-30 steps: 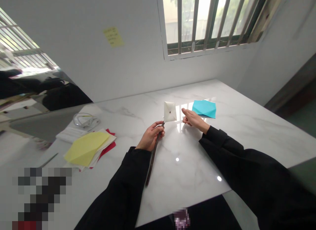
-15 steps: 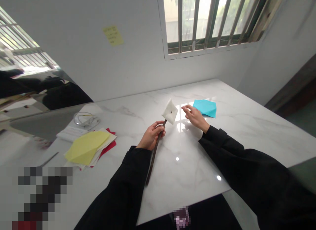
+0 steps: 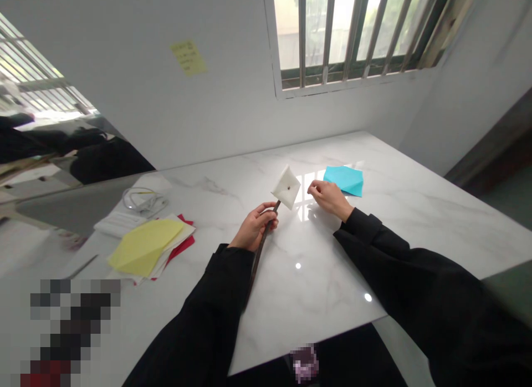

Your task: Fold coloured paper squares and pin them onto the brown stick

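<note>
My left hand [image 3: 254, 227] is wrapped round the dark brown stick of a white paper pinwheel [image 3: 284, 183], just below its head. The folded paper faces up toward me, with a small dark dot at its centre. The stick's lower end reaches down past my left sleeve. To the right of the pinwheel, apart from it, my right hand [image 3: 330, 198] hovers with its fingers curled in and nothing visible in them. Just behind that hand lies a sheet of folded blue paper [image 3: 346, 179], partly covered by it from my view.
Yellow paper [image 3: 145, 247] tops a pile of white and red sheets on the left of the marble table [image 3: 324, 298]. Behind the pile sits a coiled white cable [image 3: 145, 201]. A yellow note [image 3: 189, 58] sticks to the wall, beside a barred window [image 3: 344, 32].
My right hand's fingers have curled in from a more stretched pose, and the hand stays near the blue paper. My left hand and the pinwheel hold almost the same place.
</note>
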